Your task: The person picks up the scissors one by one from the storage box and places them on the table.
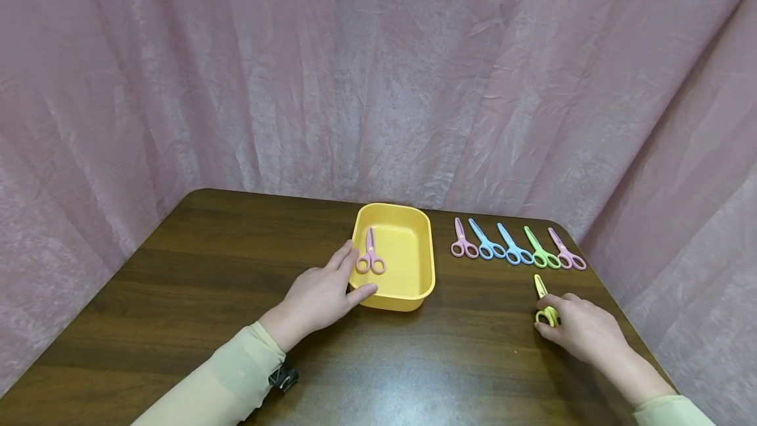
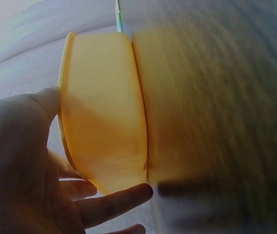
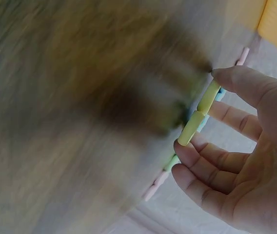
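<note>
My left hand [image 1: 322, 296] rests against the left side of a yellow plastic tray [image 1: 430, 268], fingers spread and thumb by the front rim. The left wrist view shows the tray's outer wall [image 2: 104, 112] beside that hand [image 2: 19, 156]. Inside the tray lies a pair of pink scissors [image 1: 370, 256]. With thumb and fingertips, my right hand [image 1: 585, 329] pinches the handles of yellow scissors [image 1: 540, 286] on the table, blades pointing away. In the right wrist view, those yellow handles [image 3: 191, 127] sit between the thumb and fingers of the hand [image 3: 255, 161].
Behind the right hand, a row of scissors stretches along the table: pink [image 1: 461, 242], blue [image 1: 486, 242], blue [image 1: 513, 247], green [image 1: 539, 250] and pink [image 1: 564, 252]. The dark wooden table [image 1: 236, 248] meets a pink curtain [image 1: 296, 84] at its far edge.
</note>
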### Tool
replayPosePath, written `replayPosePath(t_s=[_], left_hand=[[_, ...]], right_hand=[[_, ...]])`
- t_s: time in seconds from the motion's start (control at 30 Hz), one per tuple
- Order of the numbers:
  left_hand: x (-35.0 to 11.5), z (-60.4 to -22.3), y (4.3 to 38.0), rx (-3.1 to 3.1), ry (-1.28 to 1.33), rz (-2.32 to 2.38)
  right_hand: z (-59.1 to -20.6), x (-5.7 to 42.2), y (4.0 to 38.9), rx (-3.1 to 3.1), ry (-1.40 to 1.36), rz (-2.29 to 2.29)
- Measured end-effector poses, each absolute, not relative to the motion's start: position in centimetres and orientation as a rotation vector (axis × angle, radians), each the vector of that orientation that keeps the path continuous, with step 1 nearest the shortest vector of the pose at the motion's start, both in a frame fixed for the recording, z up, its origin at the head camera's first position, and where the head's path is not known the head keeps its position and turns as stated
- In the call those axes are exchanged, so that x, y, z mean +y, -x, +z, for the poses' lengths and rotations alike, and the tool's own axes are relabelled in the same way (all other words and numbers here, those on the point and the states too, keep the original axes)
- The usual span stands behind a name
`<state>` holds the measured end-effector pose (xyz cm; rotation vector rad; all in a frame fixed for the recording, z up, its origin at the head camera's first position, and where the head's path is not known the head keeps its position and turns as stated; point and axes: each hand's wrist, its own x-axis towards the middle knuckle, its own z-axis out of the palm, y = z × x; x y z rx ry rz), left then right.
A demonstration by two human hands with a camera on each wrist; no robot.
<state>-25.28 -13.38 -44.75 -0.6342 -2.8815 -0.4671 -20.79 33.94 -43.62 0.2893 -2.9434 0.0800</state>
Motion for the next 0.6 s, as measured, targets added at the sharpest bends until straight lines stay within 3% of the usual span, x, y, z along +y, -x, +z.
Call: replayPosePath(t_s=[0.6], left_hand=[[-13.4, -44.5, 25.1, -2.875, 0.633, -0.502]], right_hand=[[-44.0, 36.1, 20.8, -2.944, -0.298, 0.126]])
